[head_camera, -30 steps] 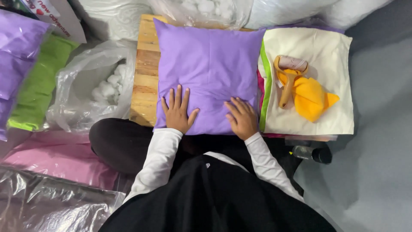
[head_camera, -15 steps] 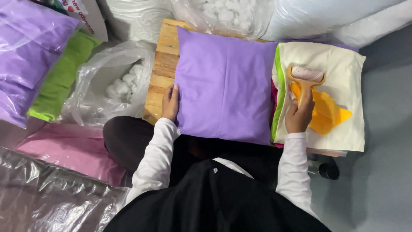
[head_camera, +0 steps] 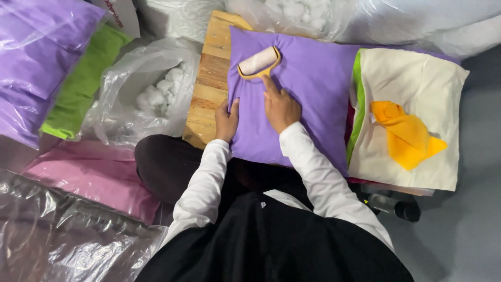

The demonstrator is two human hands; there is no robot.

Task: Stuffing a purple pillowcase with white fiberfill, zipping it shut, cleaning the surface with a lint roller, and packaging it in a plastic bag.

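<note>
A purple pillow (head_camera: 313, 83) lies on a low wooden table (head_camera: 211, 83) in front of me. My right hand (head_camera: 280, 107) grips the handle of an orange lint roller (head_camera: 258, 62), whose pale roll presses on the pillow's far left corner. My left hand (head_camera: 227, 120) rests on the pillow's near left edge, thumb on top and fingers over the side.
To the right lies a stack of cream and coloured fabric covers (head_camera: 417, 94) with a folded orange cloth (head_camera: 407, 136) on top. A clear bag of white stuffing (head_camera: 151, 94) sits left of the table. Bagged purple pillows (head_camera: 36, 57), green fabric (head_camera: 83, 73), pink plastic (head_camera: 88, 177) and a dark bottle (head_camera: 396, 206) surround me.
My right hand picked the lint roller up off the fabric stack and carried it left onto the pillow's far left corner. My left hand moved to the pillow's left edge.
</note>
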